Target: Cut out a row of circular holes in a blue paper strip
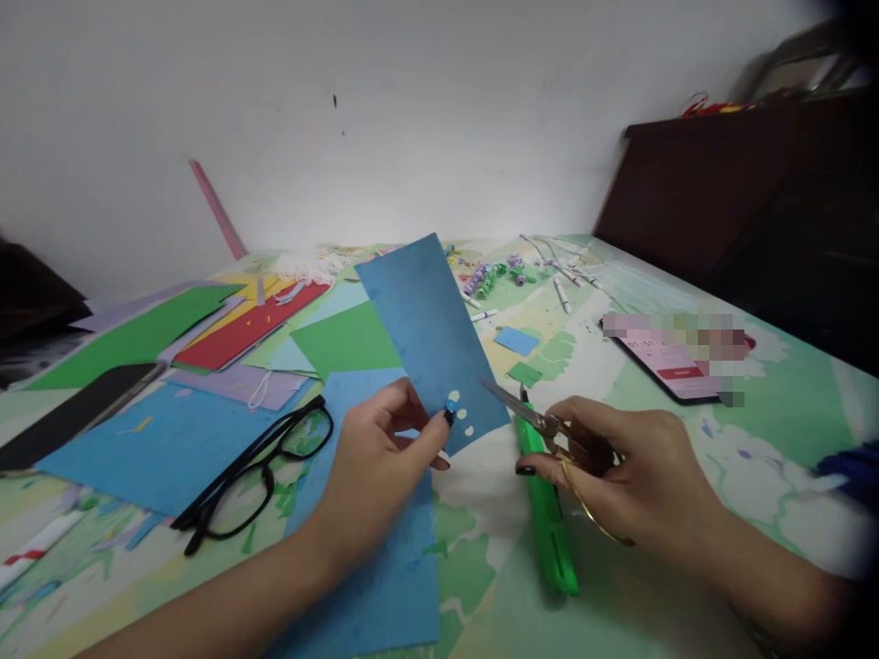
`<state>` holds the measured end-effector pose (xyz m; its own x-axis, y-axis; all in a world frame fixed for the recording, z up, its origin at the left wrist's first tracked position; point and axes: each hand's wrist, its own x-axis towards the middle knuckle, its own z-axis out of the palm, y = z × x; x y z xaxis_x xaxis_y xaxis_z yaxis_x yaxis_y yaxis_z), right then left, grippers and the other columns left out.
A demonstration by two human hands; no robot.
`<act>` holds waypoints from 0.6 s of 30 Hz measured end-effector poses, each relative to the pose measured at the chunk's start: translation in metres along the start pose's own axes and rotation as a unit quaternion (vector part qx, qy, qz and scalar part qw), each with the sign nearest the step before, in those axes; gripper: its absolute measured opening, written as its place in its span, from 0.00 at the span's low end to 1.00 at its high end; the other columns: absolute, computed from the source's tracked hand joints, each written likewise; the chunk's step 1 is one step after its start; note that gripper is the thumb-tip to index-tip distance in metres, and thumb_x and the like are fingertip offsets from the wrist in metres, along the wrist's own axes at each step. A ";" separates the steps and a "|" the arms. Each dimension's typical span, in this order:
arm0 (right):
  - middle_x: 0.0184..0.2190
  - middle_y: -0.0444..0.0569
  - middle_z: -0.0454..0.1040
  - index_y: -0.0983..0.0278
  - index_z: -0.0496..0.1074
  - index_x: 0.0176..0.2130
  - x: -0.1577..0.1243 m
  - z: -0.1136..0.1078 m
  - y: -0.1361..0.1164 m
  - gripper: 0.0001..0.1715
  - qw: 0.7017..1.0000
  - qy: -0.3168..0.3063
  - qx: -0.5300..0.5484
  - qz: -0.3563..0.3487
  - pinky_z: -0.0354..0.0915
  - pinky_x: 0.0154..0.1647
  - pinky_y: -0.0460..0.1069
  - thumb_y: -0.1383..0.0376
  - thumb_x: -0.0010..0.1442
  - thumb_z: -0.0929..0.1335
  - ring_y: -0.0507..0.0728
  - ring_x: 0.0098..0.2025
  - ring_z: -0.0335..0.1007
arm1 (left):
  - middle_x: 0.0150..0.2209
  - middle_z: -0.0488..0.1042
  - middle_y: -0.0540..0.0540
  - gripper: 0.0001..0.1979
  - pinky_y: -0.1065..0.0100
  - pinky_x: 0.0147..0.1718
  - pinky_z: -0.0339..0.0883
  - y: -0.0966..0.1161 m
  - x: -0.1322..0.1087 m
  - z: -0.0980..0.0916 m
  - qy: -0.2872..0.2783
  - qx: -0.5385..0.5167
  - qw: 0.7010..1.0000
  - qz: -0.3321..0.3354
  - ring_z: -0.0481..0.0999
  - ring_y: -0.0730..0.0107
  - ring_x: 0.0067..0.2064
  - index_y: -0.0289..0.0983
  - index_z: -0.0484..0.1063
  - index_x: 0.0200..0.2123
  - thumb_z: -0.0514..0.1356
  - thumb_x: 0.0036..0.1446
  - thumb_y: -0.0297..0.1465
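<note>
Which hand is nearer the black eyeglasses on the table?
Left. The left hand, pinching the blue paper strip, sits just right of the black eyeglasses; the right hand, holding scissors, is farther right.

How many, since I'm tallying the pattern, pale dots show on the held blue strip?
3 pale dots on the blue strip, a slanting row near its lower edge, beside the thumb of the left hand, which may hide more.

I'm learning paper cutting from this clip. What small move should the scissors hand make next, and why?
Probably a short snip inward with the scissors in the right hand: their tips sit at the right edge of the blue strip, which the left hand pinches upright, close to the small holes near its bottom.
</note>
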<state>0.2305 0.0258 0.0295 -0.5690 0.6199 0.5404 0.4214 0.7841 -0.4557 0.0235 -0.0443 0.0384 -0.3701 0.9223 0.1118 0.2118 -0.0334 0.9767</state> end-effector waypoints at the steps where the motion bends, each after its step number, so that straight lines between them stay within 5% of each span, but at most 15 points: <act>1: 0.14 0.37 0.60 0.64 0.69 0.27 0.001 0.001 -0.002 0.16 0.998 -0.017 0.039 0.048 0.51 0.16 0.43 0.56 0.56 0.72 0.46 0.16 0.51 | 0.26 0.71 0.52 0.09 0.71 0.22 0.75 0.000 0.000 0.001 -0.009 0.016 1.000 0.003 0.73 0.75 0.23 0.35 0.71 0.27 0.63 0.49 0.36; 5: 0.16 0.39 0.60 0.66 0.72 0.30 0.001 0.011 -0.010 0.11 0.969 -0.050 0.188 0.155 0.52 0.17 0.43 0.59 0.56 0.70 0.47 0.19 0.51 | 0.22 0.68 0.54 0.10 0.74 0.19 0.72 -0.004 -0.004 0.008 -0.065 0.038 0.997 -0.009 0.72 0.77 0.20 0.35 0.68 0.24 0.63 0.50 0.35; 18: 0.17 0.38 0.61 0.68 0.74 0.30 -0.003 0.018 -0.014 0.03 0.982 -0.026 0.167 0.082 0.52 0.20 0.41 0.69 0.52 0.70 0.45 0.20 0.52 | 0.27 0.74 0.50 0.08 0.77 0.19 0.69 -0.005 -0.017 0.021 -0.125 -0.003 0.990 0.064 0.71 0.78 0.23 0.37 0.79 0.31 0.59 0.54 0.32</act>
<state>0.2142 0.0124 0.0216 -0.5512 0.7276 0.4083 0.2602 0.6149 -0.7444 0.0472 -0.0517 0.0277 -0.1059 0.9768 0.1863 0.2363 -0.1572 0.9589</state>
